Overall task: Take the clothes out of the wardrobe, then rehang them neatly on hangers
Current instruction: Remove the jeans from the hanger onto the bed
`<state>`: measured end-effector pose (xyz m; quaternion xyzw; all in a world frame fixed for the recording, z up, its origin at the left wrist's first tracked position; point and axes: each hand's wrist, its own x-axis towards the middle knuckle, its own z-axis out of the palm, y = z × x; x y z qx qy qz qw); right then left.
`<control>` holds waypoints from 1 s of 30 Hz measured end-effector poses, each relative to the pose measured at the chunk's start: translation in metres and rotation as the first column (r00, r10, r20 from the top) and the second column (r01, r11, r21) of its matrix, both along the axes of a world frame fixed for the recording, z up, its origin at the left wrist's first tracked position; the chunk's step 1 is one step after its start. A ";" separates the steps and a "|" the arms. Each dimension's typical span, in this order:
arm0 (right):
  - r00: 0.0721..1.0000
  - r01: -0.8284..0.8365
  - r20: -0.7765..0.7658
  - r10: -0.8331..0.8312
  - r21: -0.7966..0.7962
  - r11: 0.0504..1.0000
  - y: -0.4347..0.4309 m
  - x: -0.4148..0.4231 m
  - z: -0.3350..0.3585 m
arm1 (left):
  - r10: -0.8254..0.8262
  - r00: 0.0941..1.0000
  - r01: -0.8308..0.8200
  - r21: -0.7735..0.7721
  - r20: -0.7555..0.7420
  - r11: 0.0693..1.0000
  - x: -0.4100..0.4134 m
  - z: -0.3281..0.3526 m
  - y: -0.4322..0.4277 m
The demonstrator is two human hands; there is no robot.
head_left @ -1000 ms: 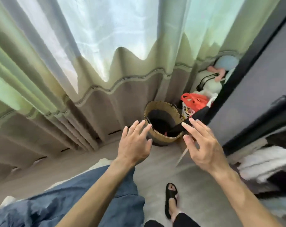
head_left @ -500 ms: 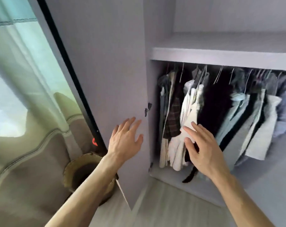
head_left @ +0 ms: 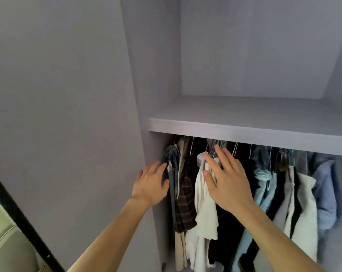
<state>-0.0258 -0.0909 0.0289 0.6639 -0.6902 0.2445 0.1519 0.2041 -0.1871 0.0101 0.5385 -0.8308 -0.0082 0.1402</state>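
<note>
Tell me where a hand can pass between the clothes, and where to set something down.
Bare: the shelf above. A dark gap opens between the plaid garment and the white garment, near the top. Right of the right hand, clothes hang packed.

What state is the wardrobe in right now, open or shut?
Open. Its door is swung aside on the left, and the hanging clothes under the shelf show plainly.

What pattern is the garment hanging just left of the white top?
The garment is dark brown plaid; head view.
</note>
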 end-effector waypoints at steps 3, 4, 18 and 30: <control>0.994 0.054 -0.097 -0.059 -0.055 0.997 -0.052 -0.012 0.023 | 0.027 0.999 -0.029 0.081 0.018 0.996 -0.014 -0.003 -0.030; 0.988 0.076 -0.133 -0.084 -0.067 0.995 -0.070 -0.016 0.029 | 0.034 0.999 -0.036 0.097 0.024 0.995 -0.018 -0.004 -0.042; 0.904 0.171 -0.250 -0.347 -0.533 0.829 -0.185 -0.060 -0.002 | 0.084 0.995 -0.091 0.150 0.048 0.985 -0.060 -0.074 -0.181; 0.872 0.146 -0.274 -0.404 -0.644 0.751 -0.197 -0.066 -0.008 | 0.225 0.973 -0.230 0.111 0.058 0.967 -0.097 -0.089 -0.236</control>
